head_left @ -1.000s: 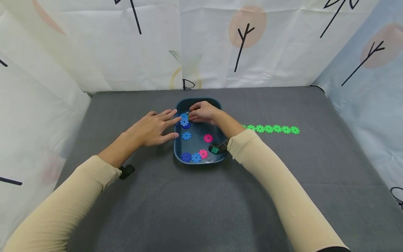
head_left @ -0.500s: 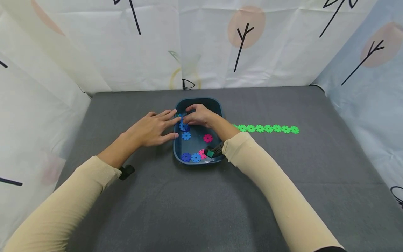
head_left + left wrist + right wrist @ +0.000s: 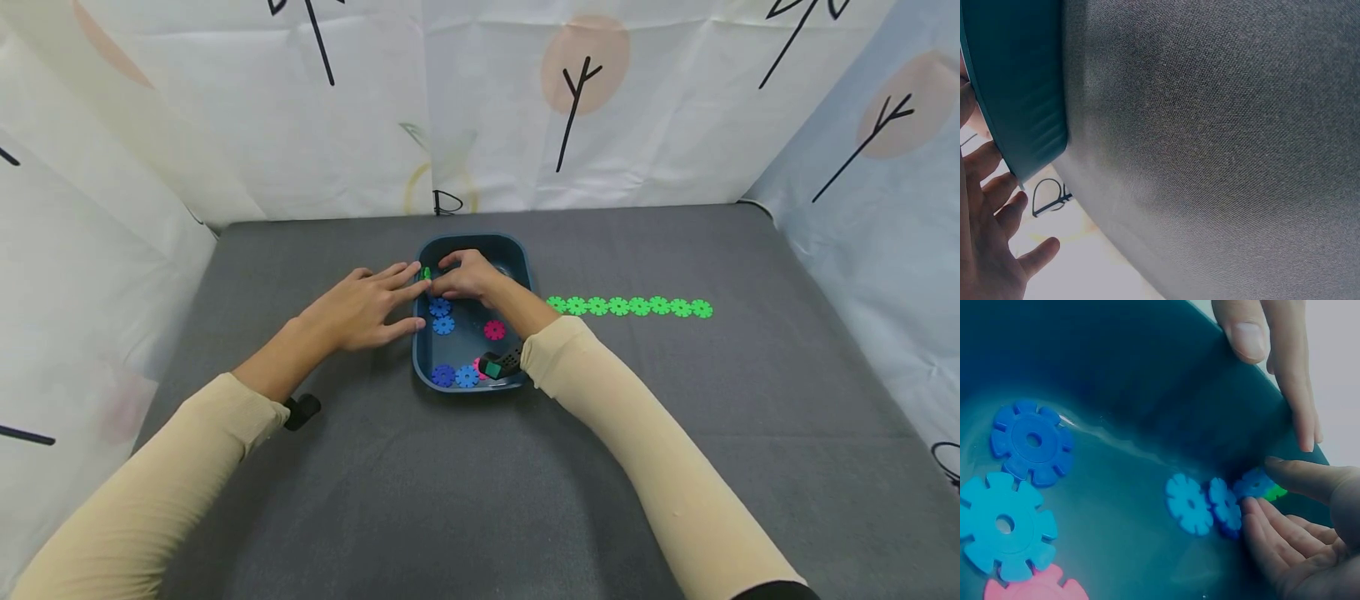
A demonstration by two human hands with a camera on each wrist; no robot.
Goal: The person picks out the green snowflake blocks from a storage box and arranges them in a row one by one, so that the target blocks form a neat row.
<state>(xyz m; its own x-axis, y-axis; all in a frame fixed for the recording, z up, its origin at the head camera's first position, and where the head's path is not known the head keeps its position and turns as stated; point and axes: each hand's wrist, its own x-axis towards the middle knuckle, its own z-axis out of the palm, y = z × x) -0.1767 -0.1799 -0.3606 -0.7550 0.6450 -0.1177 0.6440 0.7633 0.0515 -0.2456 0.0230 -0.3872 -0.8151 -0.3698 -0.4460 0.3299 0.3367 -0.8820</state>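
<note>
A dark blue-green plastic bin (image 3: 472, 389) holds notched flower-shaped discs. My left hand (image 3: 367, 308) lies at its left rim, fingers spread and fairly straight, tips over the edge. Inside the bin, my right hand (image 3: 467, 277) is in the far left corner. In the right wrist view its thumb and fingertips close around a blue disc (image 3: 1254, 483), and a green disc (image 3: 1277, 492) shows just behind. The head view shows that green disc (image 3: 427, 272) on edge by the wall. Two more blue discs (image 3: 443, 325) lie near the fingers, the other being a tilted blue disc (image 3: 1225, 503).
A straight row of several green discs (image 3: 640, 307) lies on the grey cloth right of the bin. At the bin's near end are a dark blue disc (image 3: 443, 375), a light blue disc (image 3: 467, 376) and a pink disc, partly covered by the wrist strap. Another pink disc (image 3: 494, 330) lies mid-bin.
My right hand has moved left into the bin's corner, among the blue discs. The blue discs there have shifted, and a green disc has come into sight. My left hand has stayed put.
</note>
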